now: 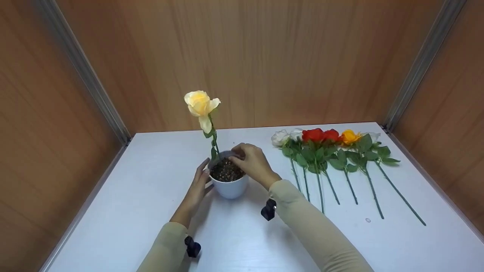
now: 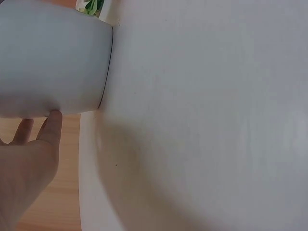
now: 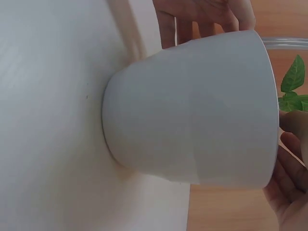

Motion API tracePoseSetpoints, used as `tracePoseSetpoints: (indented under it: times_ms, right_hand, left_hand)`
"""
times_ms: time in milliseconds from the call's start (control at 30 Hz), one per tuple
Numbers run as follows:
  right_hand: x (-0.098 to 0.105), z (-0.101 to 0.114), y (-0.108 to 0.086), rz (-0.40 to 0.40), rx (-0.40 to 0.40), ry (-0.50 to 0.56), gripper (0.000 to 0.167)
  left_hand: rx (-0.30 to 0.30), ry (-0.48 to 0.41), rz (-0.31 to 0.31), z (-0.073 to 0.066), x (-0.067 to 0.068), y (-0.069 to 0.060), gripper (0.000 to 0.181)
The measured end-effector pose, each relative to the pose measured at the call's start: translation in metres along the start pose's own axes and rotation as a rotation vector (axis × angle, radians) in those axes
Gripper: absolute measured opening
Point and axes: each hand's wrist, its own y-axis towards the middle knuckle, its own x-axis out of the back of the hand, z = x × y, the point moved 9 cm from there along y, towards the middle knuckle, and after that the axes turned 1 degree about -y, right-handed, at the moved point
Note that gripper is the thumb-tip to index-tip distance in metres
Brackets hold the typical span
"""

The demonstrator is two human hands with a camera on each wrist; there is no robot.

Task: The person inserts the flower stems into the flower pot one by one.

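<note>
A white flower pot (image 1: pixel 230 189) filled with dark, speckled soil (image 1: pixel 227 170) stands upright on the table. A pale yellow rose (image 1: pixel 199 104) rises from the soil at the pot's back left, its green stem nearly upright. My left hand (image 1: pixel 196 187) rests against the pot's left side; in the left wrist view, fingertips (image 2: pixel 56 115) touch its wall. Bent over the right rim, my right hand (image 1: pixel 252 160) has its fingertips (image 1: pixel 235 158) down at the soil's edge. Whether anything sits between those fingers is hidden. In the right wrist view, both hands flank the pot.
Right of the pot lie several cut roses with leafy stems: white (image 1: pixel 280 138), red (image 1: pixel 313 135) and orange (image 1: pixel 350 136). Wood-grain panels (image 1: pixel 264 64) enclose the white table (image 1: pixel 124 211) at the back and sides. A small clear round piece (image 1: pixel 368 220) lies near the stems.
</note>
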Motion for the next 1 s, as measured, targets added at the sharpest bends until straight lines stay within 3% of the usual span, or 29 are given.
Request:
tracePoseSetpoints:
  times_ms: [367, 1000]
  right_hand:
    - [0.025, -0.024, -0.011, -0.028, 0.003, 0.025, 0.024]
    - [0.074, -0.129, -0.057, 0.008, -0.214, -0.008, 0.024]
  left_hand:
    - [0.013, -0.015, 0.002, -0.002, -0.001, 0.001, 0.064]
    - [0.020, -0.015, 0.016, -0.002, -0.001, -0.003, 0.067]
